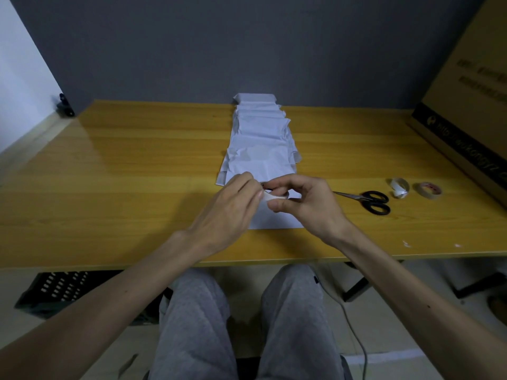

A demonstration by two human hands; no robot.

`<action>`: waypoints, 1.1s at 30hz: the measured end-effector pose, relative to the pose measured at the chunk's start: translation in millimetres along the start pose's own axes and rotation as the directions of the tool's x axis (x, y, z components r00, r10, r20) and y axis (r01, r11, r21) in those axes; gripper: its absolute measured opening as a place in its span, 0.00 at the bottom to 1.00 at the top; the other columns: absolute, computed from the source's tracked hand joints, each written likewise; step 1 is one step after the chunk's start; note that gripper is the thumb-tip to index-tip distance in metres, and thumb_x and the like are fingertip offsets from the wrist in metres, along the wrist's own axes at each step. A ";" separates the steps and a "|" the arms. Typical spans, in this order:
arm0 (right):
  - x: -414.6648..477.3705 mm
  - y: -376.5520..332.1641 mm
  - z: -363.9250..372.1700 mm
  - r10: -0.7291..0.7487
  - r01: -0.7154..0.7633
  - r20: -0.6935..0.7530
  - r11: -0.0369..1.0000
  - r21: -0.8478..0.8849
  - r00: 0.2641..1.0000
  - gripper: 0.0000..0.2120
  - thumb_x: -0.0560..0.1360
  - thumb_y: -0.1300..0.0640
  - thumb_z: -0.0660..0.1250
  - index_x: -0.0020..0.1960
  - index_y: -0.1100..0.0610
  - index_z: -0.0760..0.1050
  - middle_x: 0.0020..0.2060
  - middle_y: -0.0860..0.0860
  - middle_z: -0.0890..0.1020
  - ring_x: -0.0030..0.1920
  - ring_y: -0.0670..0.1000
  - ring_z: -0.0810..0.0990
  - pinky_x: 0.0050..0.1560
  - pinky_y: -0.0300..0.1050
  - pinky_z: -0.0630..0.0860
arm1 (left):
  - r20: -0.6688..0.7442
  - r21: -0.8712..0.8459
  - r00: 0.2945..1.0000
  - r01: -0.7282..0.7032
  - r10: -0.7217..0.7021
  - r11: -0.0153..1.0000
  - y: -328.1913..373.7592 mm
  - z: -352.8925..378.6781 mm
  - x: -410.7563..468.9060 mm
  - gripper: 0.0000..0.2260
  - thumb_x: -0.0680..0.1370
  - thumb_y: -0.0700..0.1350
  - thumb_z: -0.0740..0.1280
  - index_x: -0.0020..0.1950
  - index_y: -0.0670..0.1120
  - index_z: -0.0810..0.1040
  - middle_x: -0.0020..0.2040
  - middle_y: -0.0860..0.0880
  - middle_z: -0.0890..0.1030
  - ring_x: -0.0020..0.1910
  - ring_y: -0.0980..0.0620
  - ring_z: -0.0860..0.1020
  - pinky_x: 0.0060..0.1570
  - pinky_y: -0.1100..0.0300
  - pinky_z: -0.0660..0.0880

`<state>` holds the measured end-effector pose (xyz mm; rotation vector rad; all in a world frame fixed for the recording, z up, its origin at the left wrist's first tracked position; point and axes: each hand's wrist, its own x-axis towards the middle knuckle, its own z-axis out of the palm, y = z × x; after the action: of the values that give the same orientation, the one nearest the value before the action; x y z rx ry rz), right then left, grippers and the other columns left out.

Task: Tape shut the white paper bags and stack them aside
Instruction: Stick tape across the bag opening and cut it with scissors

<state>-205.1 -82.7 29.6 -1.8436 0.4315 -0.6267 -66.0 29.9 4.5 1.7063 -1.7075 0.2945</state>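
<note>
The long yellow-brown wooden counter (137, 165) shows straight grain under a smooth, faintly glossy finish that mirrors the matt grey wall (192, 50). The row of white paper bags (260, 133) is matt and creased. The small white roll of tape (274, 198) looks smooth. The black-handled scissors (370, 200) pair glossy plastic loops with bare shiny metal blades. The loose white tape ring (399, 187) and the tan tape roll (429, 190) have a slight sheen. The large brown cardboard box (466, 78) is dull, and the grey trousers (192, 325) are soft cloth.

Dim and flat, cool in tone. Pale sheen across the left of the table (90, 149), faint soft shadow near its middle. Strongly bent at the edges; print on the cardboard box (472, 86) blurred
</note>
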 end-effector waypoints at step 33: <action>9.0 11.6 -16.1 0.470 -0.412 0.019 0.752 0.514 0.882 0.13 0.73 0.72 0.66 0.57 0.64 0.77 0.44 0.55 0.85 0.42 0.48 0.84 0.41 0.36 0.79 | 0.123 -0.176 0.975 0.207 -0.187 0.962 -14.9 -21.6 -8.6 0.11 0.83 0.44 0.56 0.40 0.44 0.67 0.36 0.55 0.67 0.37 0.59 0.67 0.40 0.68 0.63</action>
<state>-207.7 -103.8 24.9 -1.1444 0.6844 -0.4558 -46.2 48.1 10.5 1.7591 -1.5682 -0.0483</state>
